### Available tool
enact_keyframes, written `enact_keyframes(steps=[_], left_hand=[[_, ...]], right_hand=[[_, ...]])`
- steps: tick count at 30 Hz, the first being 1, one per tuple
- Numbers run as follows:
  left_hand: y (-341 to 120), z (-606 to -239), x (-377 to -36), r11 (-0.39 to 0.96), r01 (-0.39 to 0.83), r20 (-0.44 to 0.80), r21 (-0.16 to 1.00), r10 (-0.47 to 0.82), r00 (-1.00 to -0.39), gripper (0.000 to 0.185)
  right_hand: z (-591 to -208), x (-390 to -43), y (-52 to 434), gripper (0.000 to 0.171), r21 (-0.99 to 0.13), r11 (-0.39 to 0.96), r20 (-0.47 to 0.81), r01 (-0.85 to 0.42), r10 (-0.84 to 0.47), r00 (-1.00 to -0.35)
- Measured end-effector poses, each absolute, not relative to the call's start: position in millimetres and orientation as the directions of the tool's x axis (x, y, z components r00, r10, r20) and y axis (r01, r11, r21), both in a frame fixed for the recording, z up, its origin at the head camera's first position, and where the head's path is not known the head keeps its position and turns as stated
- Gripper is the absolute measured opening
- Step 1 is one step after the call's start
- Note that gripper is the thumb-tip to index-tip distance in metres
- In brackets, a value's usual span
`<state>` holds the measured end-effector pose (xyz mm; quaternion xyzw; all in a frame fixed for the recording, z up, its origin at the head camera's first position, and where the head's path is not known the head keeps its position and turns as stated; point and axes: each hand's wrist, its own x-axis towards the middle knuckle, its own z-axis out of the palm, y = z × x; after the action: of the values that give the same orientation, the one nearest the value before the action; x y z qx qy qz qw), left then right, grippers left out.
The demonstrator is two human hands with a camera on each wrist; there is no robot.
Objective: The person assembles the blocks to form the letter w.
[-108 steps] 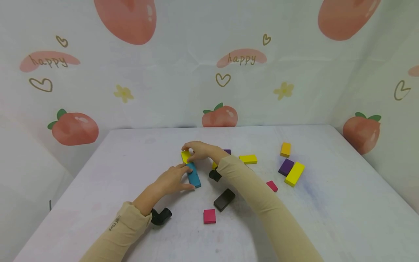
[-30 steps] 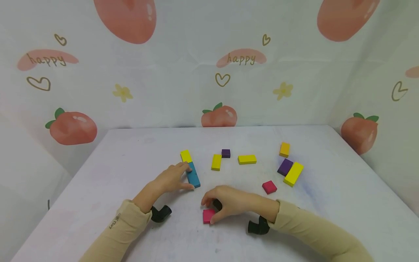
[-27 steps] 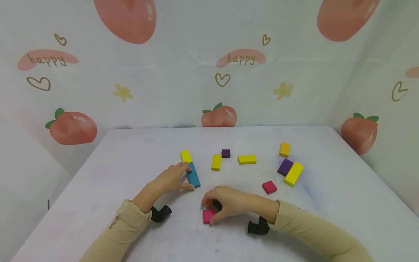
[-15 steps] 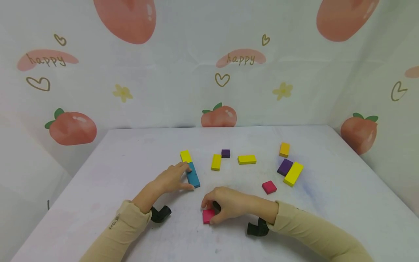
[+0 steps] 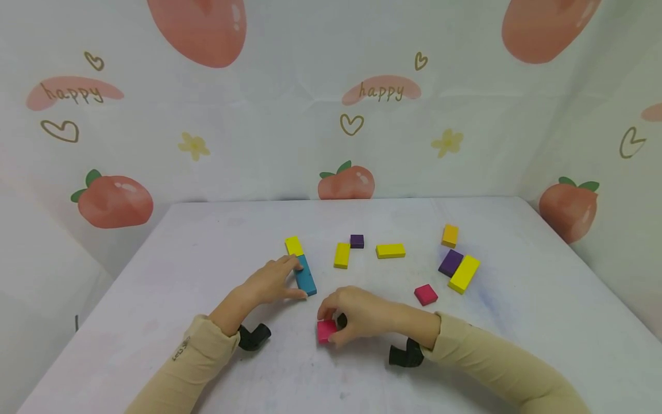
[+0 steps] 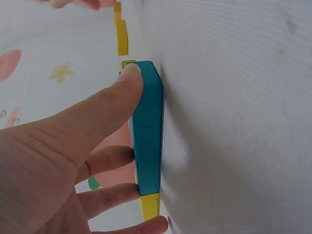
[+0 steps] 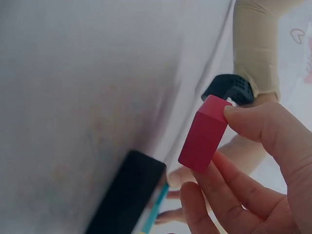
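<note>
My left hand [image 5: 269,282] lies beside a teal block [image 5: 306,276] flat on the white table [image 5: 517,322]. In the left wrist view its thumb [image 6: 127,80] is on one end of the teal block [image 6: 147,131] and its fingers lie along the side. A yellow block [image 5: 293,245] butts against the teal block's far end. My right hand [image 5: 357,313] pinches a pink square block [image 5: 326,331]. The right wrist view shows this pink block [image 7: 204,134] held just off the table between thumb and fingers. A black block [image 7: 127,195] lies under that hand, mostly hidden in the head view.
More blocks are scattered farther back and right: a yellow one [image 5: 342,255], a small purple one [image 5: 357,241], a yellow one [image 5: 390,250], an orange one [image 5: 450,236], a purple one [image 5: 451,263], a long yellow one [image 5: 464,274] and a pink one [image 5: 426,294].
My right hand left the yellow block at the teal block's far end, came near, gripped the pink block and has now raised it slightly toward the teal block. The left hand stayed put.
</note>
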<state>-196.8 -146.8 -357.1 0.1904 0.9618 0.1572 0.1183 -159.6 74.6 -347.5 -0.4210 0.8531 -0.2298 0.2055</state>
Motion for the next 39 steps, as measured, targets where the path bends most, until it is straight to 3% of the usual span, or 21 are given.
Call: enact_keyframes(steps=[17, 39], left_hand=[[-146, -357, -197, 0.886, 0.306, -0.187, 0.349, 0.386, -0.903, 0.057], [-146, -357, -197, 0.888, 0.299, -0.188, 0.349, 0.379, -0.906, 0.056]], right_hand=[[-342, -184, 79, 0.030, -0.601, 0.573, -0.105, -0.557, -0.748, -0.656], [-349, -208, 74, 0.027, -0.609, 0.573, -0.114, -0.549, -0.748, -0.653]])
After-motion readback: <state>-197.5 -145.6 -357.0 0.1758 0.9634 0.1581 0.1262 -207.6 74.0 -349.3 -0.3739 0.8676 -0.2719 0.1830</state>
